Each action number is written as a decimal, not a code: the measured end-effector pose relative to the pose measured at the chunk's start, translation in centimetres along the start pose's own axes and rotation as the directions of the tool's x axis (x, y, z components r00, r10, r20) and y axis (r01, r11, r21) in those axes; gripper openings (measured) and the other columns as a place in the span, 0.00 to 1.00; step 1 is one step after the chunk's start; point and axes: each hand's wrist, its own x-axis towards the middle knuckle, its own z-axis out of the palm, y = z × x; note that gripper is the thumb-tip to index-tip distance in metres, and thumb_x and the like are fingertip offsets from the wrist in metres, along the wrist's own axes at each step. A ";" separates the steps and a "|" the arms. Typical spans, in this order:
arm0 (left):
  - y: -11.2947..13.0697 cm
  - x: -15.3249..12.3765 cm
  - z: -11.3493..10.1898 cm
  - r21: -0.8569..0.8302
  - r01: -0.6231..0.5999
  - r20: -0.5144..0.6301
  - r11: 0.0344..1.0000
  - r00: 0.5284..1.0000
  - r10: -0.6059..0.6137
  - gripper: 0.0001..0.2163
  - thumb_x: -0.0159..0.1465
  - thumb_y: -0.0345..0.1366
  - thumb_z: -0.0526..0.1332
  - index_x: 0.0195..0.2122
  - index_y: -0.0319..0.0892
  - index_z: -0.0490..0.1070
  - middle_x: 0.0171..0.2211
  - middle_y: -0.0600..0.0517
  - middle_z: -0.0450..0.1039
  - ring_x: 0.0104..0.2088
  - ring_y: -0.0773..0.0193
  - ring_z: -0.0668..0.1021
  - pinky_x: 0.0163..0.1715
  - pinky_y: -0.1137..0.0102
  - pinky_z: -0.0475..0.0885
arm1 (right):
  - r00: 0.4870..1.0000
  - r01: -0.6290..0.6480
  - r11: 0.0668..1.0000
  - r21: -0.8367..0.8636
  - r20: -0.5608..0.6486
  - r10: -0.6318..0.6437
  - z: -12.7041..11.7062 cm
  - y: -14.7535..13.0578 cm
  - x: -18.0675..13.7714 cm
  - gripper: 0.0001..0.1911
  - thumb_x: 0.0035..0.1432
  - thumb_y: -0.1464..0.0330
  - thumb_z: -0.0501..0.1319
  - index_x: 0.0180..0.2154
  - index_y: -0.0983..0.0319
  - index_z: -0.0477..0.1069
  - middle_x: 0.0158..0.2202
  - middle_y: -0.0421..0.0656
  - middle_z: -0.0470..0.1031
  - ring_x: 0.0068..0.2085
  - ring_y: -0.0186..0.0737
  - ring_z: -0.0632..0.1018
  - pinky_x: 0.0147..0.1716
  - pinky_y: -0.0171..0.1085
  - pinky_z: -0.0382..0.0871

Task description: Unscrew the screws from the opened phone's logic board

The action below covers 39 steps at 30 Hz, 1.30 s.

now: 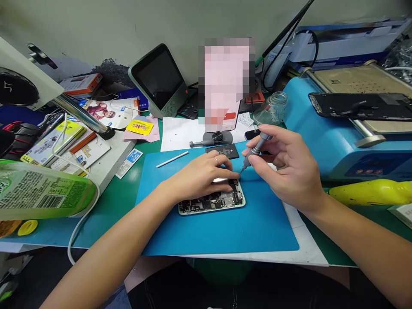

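Head view gives me both hands over the blue mat (pixel 225 236) that covers the middle of the green table (pixel 116 204). Near the mat's centre lies the opened phone (pixel 223 202), on its back and roughly crosswise to me, with its circuit boards exposed inside a pale frame. I have the left hand (pixel 203 177) laid across it from the left, partly open, fingers parted and slightly bent, resting over the phone rather than wrapped around it; one fingertip reaches the far right corner. A ring (pixel 216 161) shows on one finger. On the other side, the right hand (pixel 291 171) is closed around the grey screwdriver (pixel 256 150), pinching its barrel between thumb and fingers while it tilts down and leftward. Its thin tip ends at that same far right corner, just beside the left fingertip; I cannot tell whether metal meets screw. Just beyond the left hand I see a black battery (pixel 227 151) on the mat's far edge, and a white stick (pixel 172 159) to its left. Behind these, a second screwdriver (pixel 202 143) lies by the dark base of a stand (pixel 227 138). Off to the right, a black screen panel (pixel 357 108) rests on top of the blue machine (pixel 301 109), with a yellow bottle (pixel 370 192) lying in front of it.
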 end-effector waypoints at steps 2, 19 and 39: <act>0.0 0.0 0.0 0.010 -0.005 -0.009 1.000 1.000 0.005 0.16 0.77 0.45 0.65 0.61 0.45 0.82 0.54 0.44 0.79 0.49 0.54 0.75 0.54 0.60 0.71 | 1.000 0.007 1.000 0.004 -0.008 -0.007 0.0 0.0 0.0 0.27 0.68 0.69 0.69 0.65 0.47 0.70 0.52 0.40 0.82 0.49 0.42 0.87 0.47 0.42 0.90; 0.0 0.3 0.9 0.085 -0.060 -0.086 0.995 0.994 0.067 0.17 0.80 0.47 0.59 0.57 0.47 0.85 0.51 0.43 0.78 0.49 0.54 0.77 0.51 0.60 0.74 | 0.999 -0.017 1.000 0.006 -0.028 0.017 0.0 0.0 0.1 0.26 0.68 0.68 0.69 0.64 0.46 0.71 0.52 0.40 0.82 0.47 0.43 0.86 0.48 0.46 0.89; 0.1 -0.2 0.1 -0.017 -0.015 -0.041 1.000 0.999 0.014 0.11 0.78 0.39 0.63 0.56 0.42 0.82 0.51 0.43 0.76 0.50 0.53 0.78 0.52 0.60 0.73 | 0.999 -0.020 1.000 0.012 -0.036 0.020 0.1 0.1 0.1 0.25 0.69 0.68 0.69 0.63 0.47 0.71 0.52 0.40 0.82 0.48 0.43 0.86 0.48 0.47 0.90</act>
